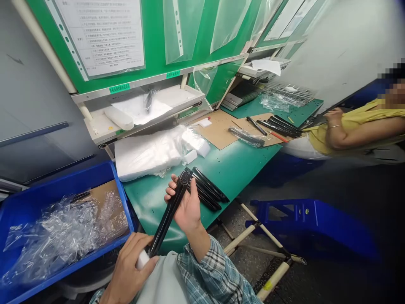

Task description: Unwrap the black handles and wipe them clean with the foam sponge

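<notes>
Workpiece: glossy black elongated part (167, 215), held in the air between both hands above the worktop, tilted diagonally, with a shaped head at the upper end.

Left hand (126, 266): low in the view, at the lower end of the workpiece; grip closed on a white pad (141, 259), with the pad touching that end.

Right hand (186, 207): at the upper end of the workpiece, just below the shaped head; grip clamped around the part, with the plaid sleeve (211, 274) reaching to the wrist.

Nearby parts: row of similar black parts (205, 188) lying side by side on the worktop (152, 211), just beyond the right hand.

Worktop surface: green mat, carrying a white bagged foam stack (147, 152) and, farther along, a cardboard sheet (218, 133).

Cardboard sheet contents: more black parts (278, 126), a clear bag with a dark item inside (247, 137), and a black-handled tool (257, 126).

Left side: blue bin (72, 181) holding crumpled clear plastic film (60, 236), beside the left hand.

Shelf: white sheets and foam pieces (136, 110) on a white shelf (104, 131), below a posted document on a green panel (101, 38).

Right side: co-worker (351, 131) in a yellow top, seated well apart from the worktop, with forearms folded across the body.
</notes>
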The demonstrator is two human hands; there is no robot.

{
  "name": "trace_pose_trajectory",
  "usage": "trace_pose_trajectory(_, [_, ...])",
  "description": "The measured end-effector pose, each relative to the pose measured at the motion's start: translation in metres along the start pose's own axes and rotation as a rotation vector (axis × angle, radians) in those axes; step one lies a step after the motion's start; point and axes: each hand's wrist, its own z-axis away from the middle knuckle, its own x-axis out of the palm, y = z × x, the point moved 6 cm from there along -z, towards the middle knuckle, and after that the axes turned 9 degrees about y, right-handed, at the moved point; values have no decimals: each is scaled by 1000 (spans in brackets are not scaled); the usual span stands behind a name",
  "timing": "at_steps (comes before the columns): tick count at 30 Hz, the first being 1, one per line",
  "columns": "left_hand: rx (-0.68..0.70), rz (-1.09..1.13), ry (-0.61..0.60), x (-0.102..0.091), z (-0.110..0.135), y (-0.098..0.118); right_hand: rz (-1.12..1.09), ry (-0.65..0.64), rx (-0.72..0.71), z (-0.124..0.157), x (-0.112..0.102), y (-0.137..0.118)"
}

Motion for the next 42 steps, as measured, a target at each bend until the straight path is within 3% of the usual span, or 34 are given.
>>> trace_pose_trajectory(15, [194,-16,46,-4,-7,60,-5,36,81,4,5,7])
trace_pose_trajectory(20, [213,-17,64,-6,-10,66,-12,12,86,6,8,9])
trace_pose_trajectory(22, [164,44,64,-6,-11,62,7,-10,66,8,11,11])
trace_pose_trajectory(25, [-17,198,33,-4,-12,48,56,-71,35,13,16,17])
trace_pose_trajectory(30, [-285,421,-110,5,-8,33,114,-127,10,18,16,25])
trace_pose_trajectory(42, [-327,471,-150,11,-2,28,120,-132,29,20,13,25])
